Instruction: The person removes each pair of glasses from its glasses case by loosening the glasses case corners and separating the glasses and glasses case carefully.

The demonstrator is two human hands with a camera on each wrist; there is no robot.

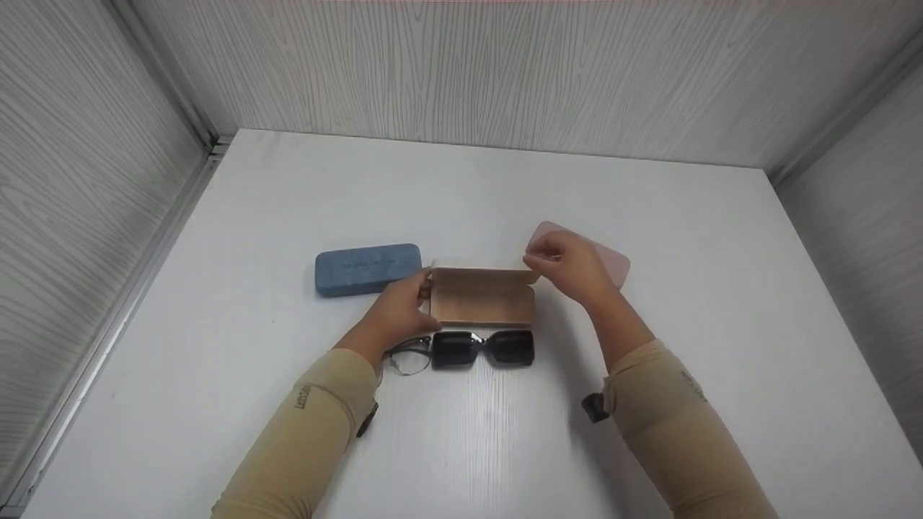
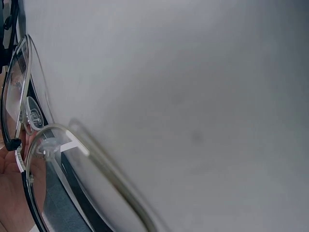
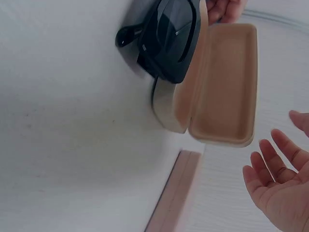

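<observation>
A glasses case (image 1: 482,303) with a tan lining stands open at the middle of the table, its lid raised at the back. My left hand (image 1: 396,310) holds its left end, thumb at the front corner and fingers behind. By the lid's right corner is my right hand (image 1: 568,265); the right wrist view shows its fingers (image 3: 273,162) loosely bent, apart from the lid (image 3: 224,84). Dark square sunglasses (image 1: 456,349) lie just in front of the case. Thin-rimmed clear eyeglasses (image 1: 411,362) sit left of them, partly hidden by my left wrist.
A closed blue glasses case (image 1: 368,268) lies on the left, close to my left hand. Partly beneath my right hand in the head view is a pink case (image 1: 613,263). Wood-grain panels (image 1: 461,72) border the white table (image 1: 461,194) at the back and sides.
</observation>
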